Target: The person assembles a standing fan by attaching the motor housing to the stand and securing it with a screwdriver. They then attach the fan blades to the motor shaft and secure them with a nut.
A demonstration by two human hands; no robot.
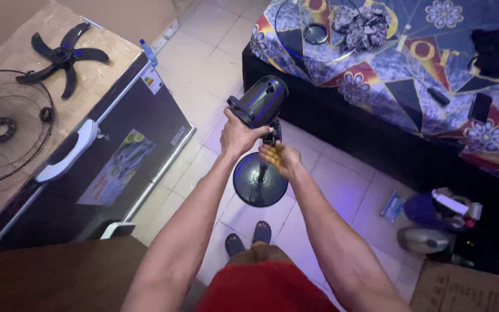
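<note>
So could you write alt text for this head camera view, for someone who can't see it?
Seen from above, a person's left hand grips the dark motor housing of a stand fan with no blades or grille, while the right hand is at the pole just beneath it. Fan blades and a wire grille lie on cardboard at left; a patterned bed is at right.

The person's 2 forearms are bare, with no sleeves, watch or rings showing on the left hand [239,136] or right hand [280,158]. Red cloth shorts [264,289] cover the lap; dark open-toed sandals [248,238] are on both feet.
</note>
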